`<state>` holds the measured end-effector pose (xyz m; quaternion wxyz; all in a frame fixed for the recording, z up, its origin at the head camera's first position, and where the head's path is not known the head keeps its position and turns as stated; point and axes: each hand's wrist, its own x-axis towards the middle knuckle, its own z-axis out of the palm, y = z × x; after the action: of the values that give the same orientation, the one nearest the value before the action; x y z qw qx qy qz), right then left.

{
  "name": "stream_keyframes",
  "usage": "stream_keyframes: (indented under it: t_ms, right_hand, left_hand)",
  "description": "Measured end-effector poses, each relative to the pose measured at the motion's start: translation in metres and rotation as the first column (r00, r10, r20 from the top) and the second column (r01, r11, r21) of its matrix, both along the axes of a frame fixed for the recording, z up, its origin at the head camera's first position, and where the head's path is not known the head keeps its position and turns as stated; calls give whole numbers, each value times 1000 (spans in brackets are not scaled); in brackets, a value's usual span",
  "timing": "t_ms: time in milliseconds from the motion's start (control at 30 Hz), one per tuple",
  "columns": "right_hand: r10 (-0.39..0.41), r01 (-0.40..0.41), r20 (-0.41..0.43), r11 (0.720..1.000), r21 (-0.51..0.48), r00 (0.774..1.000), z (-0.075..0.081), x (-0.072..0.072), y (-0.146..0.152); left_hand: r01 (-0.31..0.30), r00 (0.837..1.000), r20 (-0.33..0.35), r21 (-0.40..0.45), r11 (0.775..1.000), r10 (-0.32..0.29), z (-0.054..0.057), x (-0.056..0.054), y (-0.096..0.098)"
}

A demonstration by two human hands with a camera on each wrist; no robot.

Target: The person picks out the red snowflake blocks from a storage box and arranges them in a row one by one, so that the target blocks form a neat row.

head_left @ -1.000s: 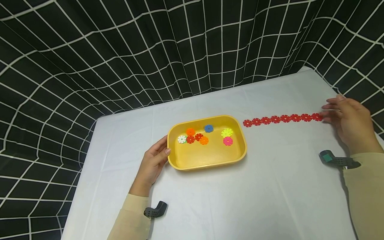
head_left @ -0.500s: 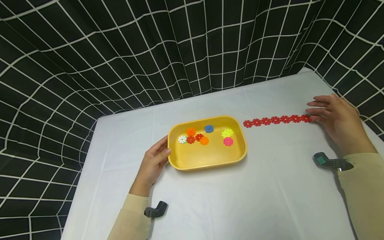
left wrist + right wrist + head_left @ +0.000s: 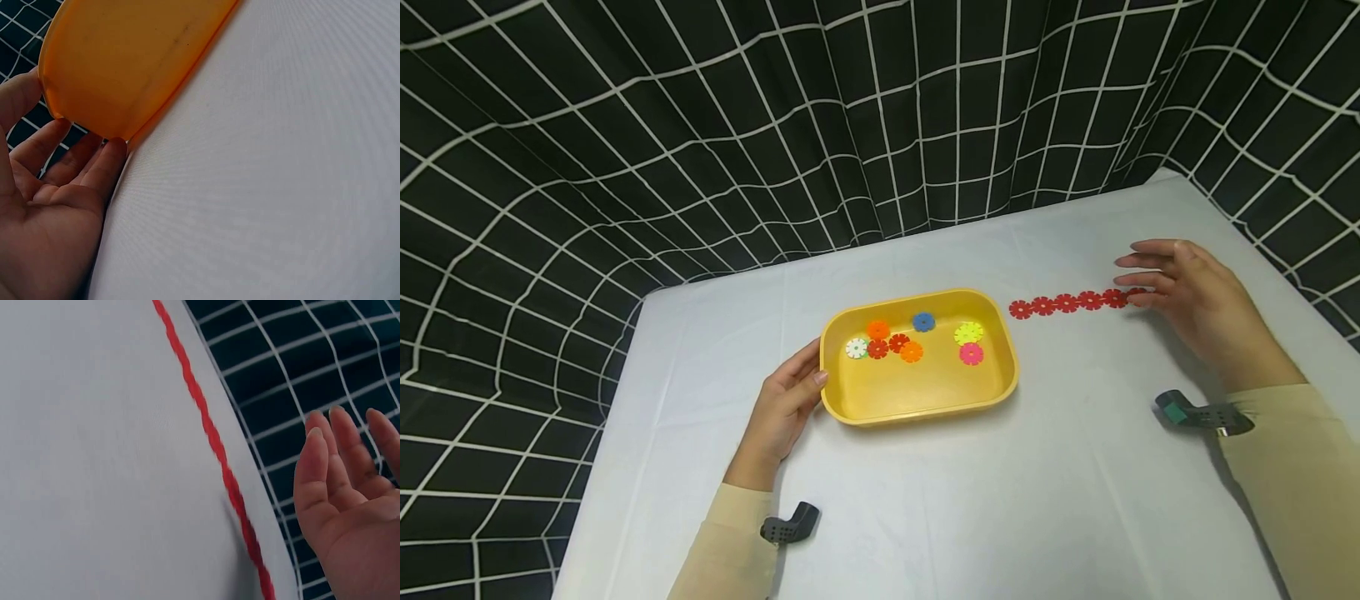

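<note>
A yellow tray (image 3: 917, 385) stands mid-table in the head view. My left hand (image 3: 778, 412) holds its left end, thumb at the rim and fingertips against the outer wall, as the left wrist view of the tray (image 3: 125, 62) shows. To the right of the tray, a chain of red notched discs (image 3: 1066, 302) lies in a straight row. Over its right end is my right hand (image 3: 1202, 300), fingers spread and loosely bent, holding nothing; it hides that end. In the right wrist view the chain (image 3: 212, 434) runs edge-on past the right hand (image 3: 356, 500).
Inside the tray lie several loose notched discs, among them a white disc (image 3: 856, 348), a blue disc (image 3: 923, 322), a yellow-green disc (image 3: 968, 332) and a pink disc (image 3: 972, 355). A white cloth (image 3: 925, 492) covers the table. Black gridded curtains (image 3: 880, 125) hang behind it.
My right hand has moved left above the chain, covering more of its right end. The left hand and the tray have stayed in place.
</note>
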<state>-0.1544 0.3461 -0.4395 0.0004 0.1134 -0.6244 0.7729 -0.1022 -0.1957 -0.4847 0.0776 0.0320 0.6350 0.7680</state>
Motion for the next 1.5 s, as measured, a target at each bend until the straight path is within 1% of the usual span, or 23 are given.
stream_keyframes:
  t_ms: [200, 367, 533, 633, 800, 933, 1033, 1267, 1367, 1500]
  right_hand:
    - [90, -88, -27, 995, 37, 996, 9, 4, -19]
    - [131, -128, -33, 989, 71, 991, 14, 7, -33]
    - [212, -208, -76, 977, 49, 974, 15, 10, -44]
    - [243, -239, -82, 969, 56, 967, 18, 13, -51]
    - [269, -262, -77, 961, 93, 960, 23, 19, -65]
    - [266, -254, -71, 957, 137, 961, 27, 25, -76]
    - [272, -260, -68, 954, 150, 960, 30, 29, -85]
    - [340, -323, -107, 935, 144, 934, 38, 37, -108]
    - [333, -315, -109, 936, 157, 937, 41, 40, -118]
    - [325, -300, -96, 931, 206, 941, 43, 42, -131]
  left_hand:
    - [-6, 1000, 4, 0, 1000, 6, 0, 0, 0]
    - [-8, 1000, 5, 1, 1000, 8, 1, 0, 0]
    - [-6, 1000, 8, 8, 1000, 6, 1, -1, 0]
    - [-6, 1000, 8, 12, 1000, 6, 1, 0, 1]
    - [-3, 1000, 6, 14, 1000, 3, 1, 0, 1]
    - [-1, 1000, 4, 13, 1000, 1, 1, 0, 1]
    - [-2, 1000, 7, 4, 1000, 2, 2, 0, 1]
    - [-2, 1000, 7, -1, 1000, 2, 2, 0, 1]
    - [-1, 1000, 0, 0, 1000, 1, 1, -1, 1]
    - [-2, 1000, 0, -6, 1000, 2, 1, -1, 1]
